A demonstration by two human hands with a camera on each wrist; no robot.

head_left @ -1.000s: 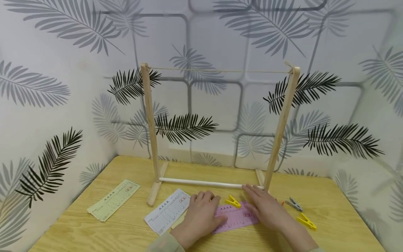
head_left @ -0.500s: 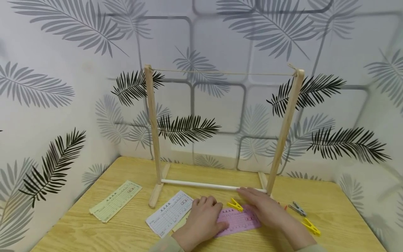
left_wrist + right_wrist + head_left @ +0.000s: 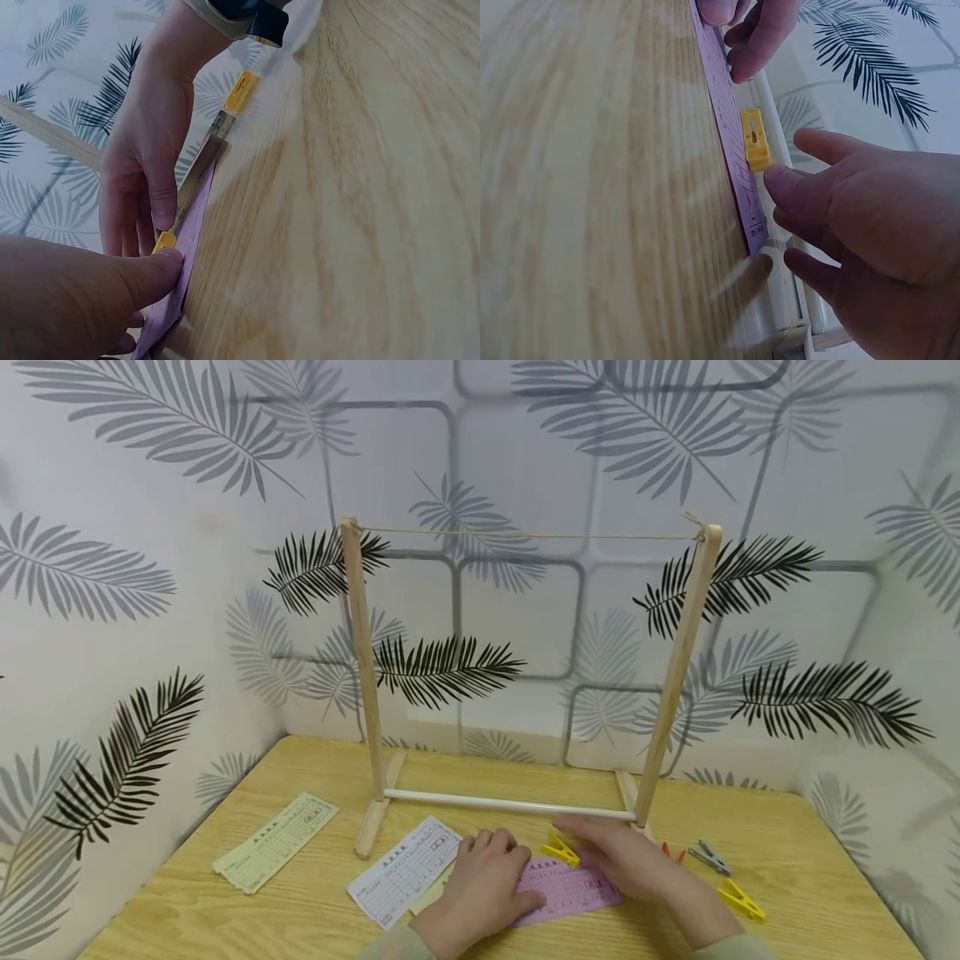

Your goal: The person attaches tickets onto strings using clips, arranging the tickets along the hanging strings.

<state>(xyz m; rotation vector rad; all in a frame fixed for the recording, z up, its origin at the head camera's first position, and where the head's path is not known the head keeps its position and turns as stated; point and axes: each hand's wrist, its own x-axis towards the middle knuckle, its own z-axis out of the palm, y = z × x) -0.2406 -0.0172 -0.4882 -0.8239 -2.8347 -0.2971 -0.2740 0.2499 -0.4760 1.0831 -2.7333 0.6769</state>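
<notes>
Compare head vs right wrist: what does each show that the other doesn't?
Head only: the wooden rack with its string, the green slip, the white slip, and the grey peg and second yellow peg right of the hands.

Right wrist only: a close side view of the right hand's thumb tip right beside the peg, with contact unclear.

Both: the pink slip with the left hand resting on it, the yellow peg at its edge, the right hand, the white rod and the table.

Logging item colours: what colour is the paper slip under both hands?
Pink, with printed lines; the paper slip shows best in the head view.
</notes>
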